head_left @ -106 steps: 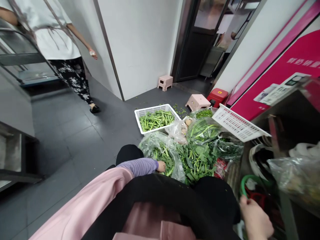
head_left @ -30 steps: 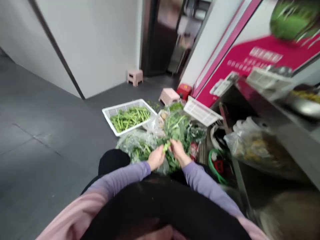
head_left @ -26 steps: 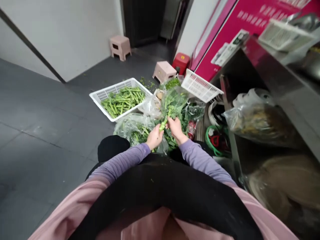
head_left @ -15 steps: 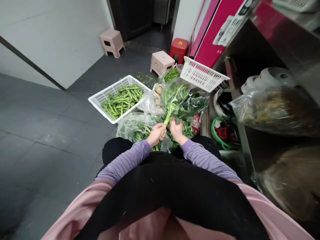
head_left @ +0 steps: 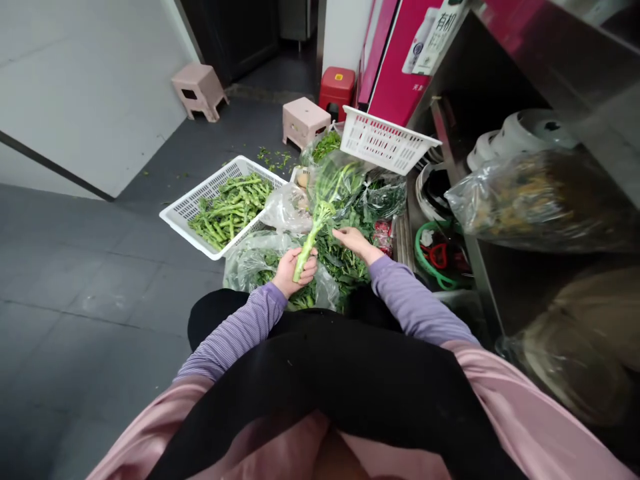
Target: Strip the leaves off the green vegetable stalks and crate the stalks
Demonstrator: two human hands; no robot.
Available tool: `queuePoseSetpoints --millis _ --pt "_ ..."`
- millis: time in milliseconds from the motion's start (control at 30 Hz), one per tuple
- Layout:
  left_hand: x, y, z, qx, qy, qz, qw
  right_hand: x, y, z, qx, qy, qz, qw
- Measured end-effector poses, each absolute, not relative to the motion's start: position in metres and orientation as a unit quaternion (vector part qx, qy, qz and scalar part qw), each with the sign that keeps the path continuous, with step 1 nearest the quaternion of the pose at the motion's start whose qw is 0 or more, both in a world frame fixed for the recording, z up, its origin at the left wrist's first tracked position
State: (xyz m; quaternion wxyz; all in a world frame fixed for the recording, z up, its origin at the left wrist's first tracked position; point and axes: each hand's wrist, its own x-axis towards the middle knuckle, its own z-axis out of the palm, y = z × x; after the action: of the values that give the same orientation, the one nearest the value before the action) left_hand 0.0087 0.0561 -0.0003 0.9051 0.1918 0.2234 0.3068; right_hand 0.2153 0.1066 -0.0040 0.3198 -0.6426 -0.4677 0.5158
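Observation:
My left hand (head_left: 296, 271) is closed round the lower part of a pale green vegetable stalk (head_left: 312, 241). The stalk tilts up and away and ends in a budded, broccoli-like head. To its right, my right hand (head_left: 354, 241) is apart from the stalk, fingers pinched together over the leaves; whatever they may hold is too small to make out. Beneath both hands lie loose green leaves (head_left: 345, 261) and a clear plastic bag (head_left: 240, 261) with more greens. At the left, a white slotted basket (head_left: 176, 215) contains several trimmed green stalks (head_left: 233, 210).
Bagged greens (head_left: 334, 175) lie beyond my hands. Behind them, a white basket (head_left: 385, 141) leans tilted near a pink stool (head_left: 306, 121) and a red stool (head_left: 337, 88). Metal shelving (head_left: 483, 267) runs along the right, with a green basket (head_left: 419, 257) low beside it.
My right hand has moved off the stalk and sits farther from it. My left hand, still gripping the stalk, has shifted left and nearer to me. The view has turned slightly right.

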Motion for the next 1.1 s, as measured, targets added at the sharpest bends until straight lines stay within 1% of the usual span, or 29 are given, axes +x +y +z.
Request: queuePoseSetpoints --millis 67,100,167,233,300,367,433,500,567,633,700,767,867,933,1000,1033,1100 --pt "0.010 0.052 -0.002 0.209 0.235 0.295 0.902 0.197 0.093 0.001 -0.561 -0.431 0.581 0.402" --pt "0.011 0.050 -0.003 0.218 0.246 0.292 0.898 0.188 0.087 0.004 -0.528 -0.415 0.595 0.442" --pt "0.013 0.046 -0.004 0.237 0.269 0.291 0.887 0.174 0.078 0.008 -0.527 -0.432 0.544 0.490" --pt "0.015 0.041 -0.005 0.259 0.286 0.292 0.875 0.170 0.074 0.012 -0.563 -0.488 0.446 0.495" --pt "0.017 0.037 -0.005 0.280 0.295 0.285 0.868 0.172 0.069 0.013 -0.583 -0.545 0.353 0.487" --pt "0.019 0.034 -0.005 0.290 0.306 0.276 0.864 0.172 0.061 0.011 -0.577 -0.596 0.287 0.478" --pt "0.021 0.035 -0.007 0.281 0.346 0.297 0.844 0.171 0.049 0.003 -0.536 -0.667 0.275 0.439" --pt "0.023 0.039 -0.009 0.275 0.384 0.331 0.817 0.170 0.041 -0.007 -0.507 -0.722 0.289 0.373" --pt "0.022 0.044 -0.010 0.308 0.390 0.356 0.791 0.176 0.044 -0.015 -0.567 -0.709 0.280 0.311" --pt "0.021 0.047 -0.012 0.381 0.386 0.365 0.756 0.188 0.057 -0.017 -0.681 -0.638 0.246 0.263" --pt "0.019 0.047 -0.013 0.473 0.420 0.380 0.675 0.201 0.075 -0.011 -0.736 -0.582 0.240 0.248" --pt "0.018 0.046 -0.015 0.562 0.484 0.390 0.546 0.206 0.089 0.002 -0.715 -0.559 0.295 0.300" --pt "0.016 0.042 -0.017 0.649 0.569 0.360 0.354 0.194 0.095 0.023 -0.589 -0.512 0.471 0.411" --pt "0.014 0.039 -0.017 0.670 0.592 0.340 0.292 0.180 0.092 0.033 -0.536 -0.467 0.529 0.463" --pt "0.013 0.036 -0.016 0.665 0.587 0.359 0.291 0.166 0.087 0.037 -0.525 -0.441 0.530 0.499" --pt "0.014 0.035 -0.014 0.652 0.575 0.379 0.317 0.161 0.084 0.038 -0.517 -0.428 0.533 0.515" --pt "0.015 0.033 -0.010 0.603 0.531 0.410 0.432 0.154 0.078 0.038 -0.480 -0.382 0.567 0.550"
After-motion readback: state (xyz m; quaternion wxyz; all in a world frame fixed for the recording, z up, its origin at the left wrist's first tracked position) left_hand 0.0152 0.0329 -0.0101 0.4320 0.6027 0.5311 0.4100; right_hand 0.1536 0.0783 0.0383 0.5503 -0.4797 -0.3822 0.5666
